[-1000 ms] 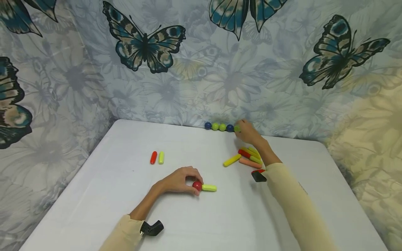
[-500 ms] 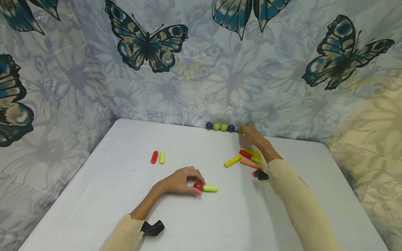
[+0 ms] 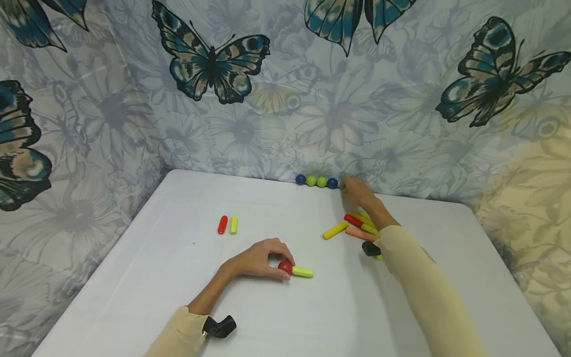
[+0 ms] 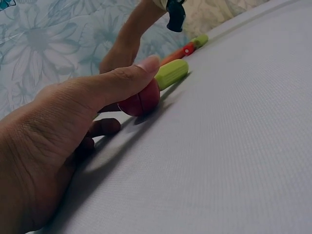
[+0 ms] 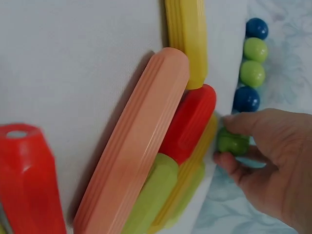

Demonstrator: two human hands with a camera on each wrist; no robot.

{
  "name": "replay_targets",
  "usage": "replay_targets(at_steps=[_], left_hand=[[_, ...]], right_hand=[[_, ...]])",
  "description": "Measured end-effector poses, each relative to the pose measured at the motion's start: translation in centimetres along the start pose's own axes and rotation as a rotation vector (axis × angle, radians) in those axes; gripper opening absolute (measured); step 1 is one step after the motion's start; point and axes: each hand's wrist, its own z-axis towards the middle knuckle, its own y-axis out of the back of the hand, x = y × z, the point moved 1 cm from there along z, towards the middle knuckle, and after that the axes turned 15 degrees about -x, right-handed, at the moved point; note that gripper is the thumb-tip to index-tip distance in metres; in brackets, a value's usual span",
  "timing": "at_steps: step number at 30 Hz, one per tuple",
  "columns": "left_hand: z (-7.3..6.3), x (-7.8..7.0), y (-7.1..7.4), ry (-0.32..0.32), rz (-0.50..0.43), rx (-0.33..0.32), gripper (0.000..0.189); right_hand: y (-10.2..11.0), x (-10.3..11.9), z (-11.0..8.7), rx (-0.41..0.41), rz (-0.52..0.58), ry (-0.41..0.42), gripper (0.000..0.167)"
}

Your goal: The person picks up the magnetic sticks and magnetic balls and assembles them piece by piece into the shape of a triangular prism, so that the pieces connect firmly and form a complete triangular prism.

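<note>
My left hand (image 3: 258, 258) pinches a red ball (image 3: 285, 267) between thumb and fingers, low over the white table. A yellow-green ridged stick (image 3: 303, 272) extends from the ball's right side; the left wrist view shows the two end to end. At the table's back edge my right hand (image 3: 358, 192) holds a green ball (image 5: 232, 142) by thumb and fingertips. It sits at the right end of a row of a blue ball (image 3: 301, 179), two green balls (image 3: 316, 182) and another blue ball (image 3: 332, 183). Most of the held green ball is hidden in the head view.
Below my right hand lies a pile of sticks: a yellow stick (image 3: 335, 230), a salmon stick (image 5: 131, 146), a red stick (image 5: 190, 124) and others. Another red stick (image 5: 29, 180) lies nearer. A short red stick (image 3: 222, 224) and yellow-green stick (image 3: 234, 225) lie left. Butterfly-printed cloth hangs behind.
My right hand has come slightly nearer with the green ball, which is now mostly covered by the fingers. My left hand keeps its hold on the red ball. The head view has shifted slightly.
</note>
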Motion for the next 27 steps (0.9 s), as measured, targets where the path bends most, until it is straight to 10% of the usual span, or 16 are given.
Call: replay_targets(at_steps=[7, 14, 27], left_hand=[[0.3, 0.3, -0.3, -0.001, -0.015, -0.006, 0.027], [0.3, 0.4, -0.2, 0.036, -0.134, -0.023, 0.027], [0.4, 0.0, -0.5, -0.004, -0.038, -0.020, 0.034]], right_hand=[[2.2, 2.6, -4.4, 0.037, 0.060, 0.152, 0.036], [3.2, 7.2, -12.6, 0.330, 0.160, 0.355, 0.034], [0.3, 9.3, -17.2, 0.361, 0.202, 0.310, 0.033]])
